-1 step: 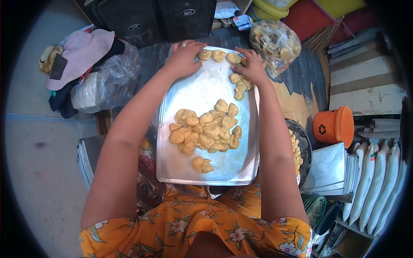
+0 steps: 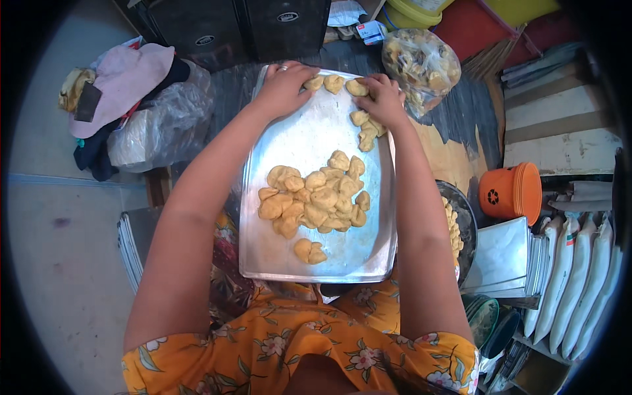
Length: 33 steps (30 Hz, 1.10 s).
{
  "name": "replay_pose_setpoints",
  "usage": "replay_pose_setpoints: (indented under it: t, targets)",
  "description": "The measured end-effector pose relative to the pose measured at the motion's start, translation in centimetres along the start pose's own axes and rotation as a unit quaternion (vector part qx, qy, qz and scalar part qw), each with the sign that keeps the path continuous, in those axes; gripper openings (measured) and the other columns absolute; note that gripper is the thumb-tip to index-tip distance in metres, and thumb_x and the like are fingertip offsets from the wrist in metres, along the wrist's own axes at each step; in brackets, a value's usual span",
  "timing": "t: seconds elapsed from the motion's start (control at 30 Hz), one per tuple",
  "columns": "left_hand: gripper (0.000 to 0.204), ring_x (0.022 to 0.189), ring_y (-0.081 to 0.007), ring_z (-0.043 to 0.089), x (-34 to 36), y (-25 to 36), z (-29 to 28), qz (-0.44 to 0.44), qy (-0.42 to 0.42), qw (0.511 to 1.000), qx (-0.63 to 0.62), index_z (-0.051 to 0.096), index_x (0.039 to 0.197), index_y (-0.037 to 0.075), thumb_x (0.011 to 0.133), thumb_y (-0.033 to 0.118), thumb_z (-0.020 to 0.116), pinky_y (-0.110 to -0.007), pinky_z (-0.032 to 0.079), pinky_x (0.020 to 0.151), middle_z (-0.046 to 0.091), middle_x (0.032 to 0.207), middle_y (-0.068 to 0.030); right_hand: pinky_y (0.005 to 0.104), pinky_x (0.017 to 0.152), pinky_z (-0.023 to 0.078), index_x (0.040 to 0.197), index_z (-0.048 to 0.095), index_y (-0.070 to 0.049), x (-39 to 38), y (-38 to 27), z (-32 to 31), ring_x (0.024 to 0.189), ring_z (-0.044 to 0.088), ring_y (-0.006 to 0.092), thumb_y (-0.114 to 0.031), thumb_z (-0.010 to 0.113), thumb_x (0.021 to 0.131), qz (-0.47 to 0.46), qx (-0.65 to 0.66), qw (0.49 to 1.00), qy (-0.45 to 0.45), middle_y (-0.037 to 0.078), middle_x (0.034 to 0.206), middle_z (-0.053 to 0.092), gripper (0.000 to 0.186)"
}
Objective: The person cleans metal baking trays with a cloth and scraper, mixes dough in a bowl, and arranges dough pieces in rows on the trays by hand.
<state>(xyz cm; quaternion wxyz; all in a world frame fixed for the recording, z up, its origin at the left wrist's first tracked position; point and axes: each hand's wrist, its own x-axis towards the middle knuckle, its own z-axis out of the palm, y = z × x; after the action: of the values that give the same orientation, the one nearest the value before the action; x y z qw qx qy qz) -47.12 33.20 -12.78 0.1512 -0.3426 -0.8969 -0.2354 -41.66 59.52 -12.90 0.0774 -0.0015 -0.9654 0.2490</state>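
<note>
A shallow metal tray [image 2: 309, 135] lies in front of me, its near edge by my lap. Light brown dough pieces [image 2: 322, 199] are heaped across its middle, with a small dough clump [image 2: 309, 251] nearer me. At the far left corner, my left hand [image 2: 288, 89] curls its fingers and thumb about a dough piece [image 2: 314, 83]. Between the hands sits another dough piece [image 2: 334, 83]. My right hand [image 2: 384, 100] is closed around a dough piece [image 2: 357, 87] at the far right; its palm hides part of that corner. Several dough lumps [image 2: 367, 131] lie just below it.
A dark basin [image 2: 469, 227] with more dough pieces stands right of my arm. Farther right are an orange bucket [image 2: 507, 196], stacked metal sheets [image 2: 500, 253] and white sacks [image 2: 586, 276]. A filled clear bag [image 2: 422, 66] sits beyond my right hand; a pink hat [image 2: 125, 82] tops a pile left.
My left hand has shifted very slightly to the right. The fingers of my right hand have drawn in a little around the dough. The heap in the middle is unchanged.
</note>
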Motion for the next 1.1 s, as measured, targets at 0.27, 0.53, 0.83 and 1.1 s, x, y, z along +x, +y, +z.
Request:
replay_pose_setpoints:
  t: [0.27,0.53,0.83,1.1]
  targets:
    - [0.046,0.123,-0.0282,0.05,-0.8,1.5,0.9,0.053,0.033,0.995,0.081,0.059,0.131,0.016,0.084,0.016,0.062,-0.047,0.03,0.104,0.054,0.136,-0.0101,0.0436,0.098,0.042,0.122,0.061,-0.011,-3.6,-0.2,-3.3,0.113,0.057,0.0337,-0.036,0.083,0.069,0.045,0.082,0.996,0.009,0.012,0.121,0.06,0.063]
    - [0.039,0.114,-0.0328,0.055,-2.1,6.7,0.5,0.078,-0.22,0.962,-0.144,0.062,0.119,0.004,0.082,0.014,0.07,-0.041,0.045,0.098,0.063,0.115,-0.014,0.0401,0.086,0.048,0.108,0.055,-0.005,-8.2,-4.7,-1.6,0.1,0.061,0.0358,-0.021,0.081,0.068,0.061,0.116,0.981,-0.146,0.019,0.107,0.063,0.05]
    - [0.033,0.107,-0.034,0.06,-4.5,1.4,-3.6,-0.077,-0.062,0.987,-0.127,0.065,0.114,0.004,0.084,0.016,0.069,-0.041,0.048,0.093,0.061,0.114,-0.0127,0.0324,0.076,0.051,0.104,0.061,-0.007,-4.3,-5.4,0.3,0.083,0.063,0.0155,-0.014,0.079,0.076,0.08,0.38,0.92,-0.046,0.007,0.094,0.065,0.034]
    - [0.027,0.109,-0.03,0.057,-4.7,0.7,-2.4,0.007,-0.05,0.999,-0.016,0.067,0.111,0.007,0.085,0.014,0.065,-0.041,0.047,0.094,0.061,0.112,-0.0095,0.041,0.088,0.05,0.114,0.064,-0.01,-4.0,-9.5,1.6,0.101,0.063,0.0321,-0.022,0.08,0.074,-0.055,0.07,0.996,-0.032,0.012,0.108,0.066,0.045]
